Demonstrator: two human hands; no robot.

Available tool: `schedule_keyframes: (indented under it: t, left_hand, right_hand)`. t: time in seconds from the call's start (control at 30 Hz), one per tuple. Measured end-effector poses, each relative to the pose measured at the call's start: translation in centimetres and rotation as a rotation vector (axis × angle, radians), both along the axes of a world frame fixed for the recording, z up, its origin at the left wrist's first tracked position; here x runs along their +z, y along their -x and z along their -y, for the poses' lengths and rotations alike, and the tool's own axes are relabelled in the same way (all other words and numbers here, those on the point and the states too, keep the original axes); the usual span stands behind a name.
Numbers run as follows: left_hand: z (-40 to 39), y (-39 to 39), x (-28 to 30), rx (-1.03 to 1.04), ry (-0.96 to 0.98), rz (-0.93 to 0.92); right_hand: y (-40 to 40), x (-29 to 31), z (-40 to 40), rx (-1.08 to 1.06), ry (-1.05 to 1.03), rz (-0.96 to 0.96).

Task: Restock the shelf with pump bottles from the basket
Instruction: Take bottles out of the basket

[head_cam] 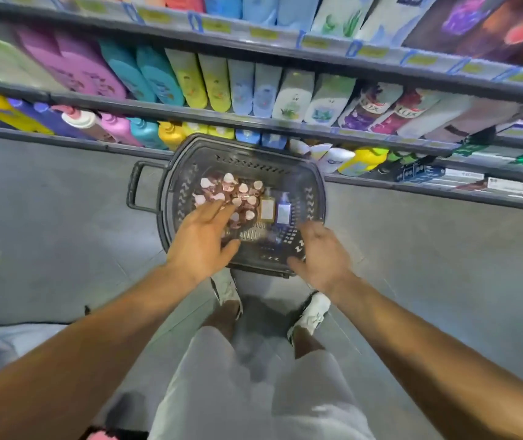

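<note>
The basket sits on the floor before the shelf, with pump bottles inside it and both hands above its near rim.

The basket is dark plastic, matt, its walls pierced with moulded slots. Inside it, the pump bottles carry shiny rose-gold collars and pale, smooth plastic pump tops; beside them an amber bottle and a blue bottle look clear and glossy, each with a paper-like label. The shelf edge is grey painted metal with a dull sheen. The bottles on it are smooth coloured plastic, lightly glossy. The floor is grey tile, matt and even. The shorts are pale woven cloth; the shoes look like white fabric.
</note>
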State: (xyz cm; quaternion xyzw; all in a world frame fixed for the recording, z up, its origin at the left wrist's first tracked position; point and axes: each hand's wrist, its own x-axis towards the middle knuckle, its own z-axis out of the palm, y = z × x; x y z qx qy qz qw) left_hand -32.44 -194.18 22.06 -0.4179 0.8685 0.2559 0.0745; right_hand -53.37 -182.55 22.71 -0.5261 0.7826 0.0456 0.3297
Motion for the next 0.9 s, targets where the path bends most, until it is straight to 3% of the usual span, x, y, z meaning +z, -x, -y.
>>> schedule_keyframes:
  t: [0.17, 0.6, 0.9]
  left_hand:
    - [2.5, -0.6, -7.3, 0.055, -0.091, 0.027]
    - [4.1, 2.2, -32.2, 0.032, -0.15, 0.106]
    - [7.8, 3.4, -40.8, 0.041, -0.063, 0.084]
  right_hand:
    - [-1.6, -8.4, 2.2, -0.131, -0.087, 0.058]
    - [1.8, -36.7, 6.8, -0.196, -0.227, 0.105]
    - [4.0, -52.2, 14.2, -0.436, -0.155, 0.213]
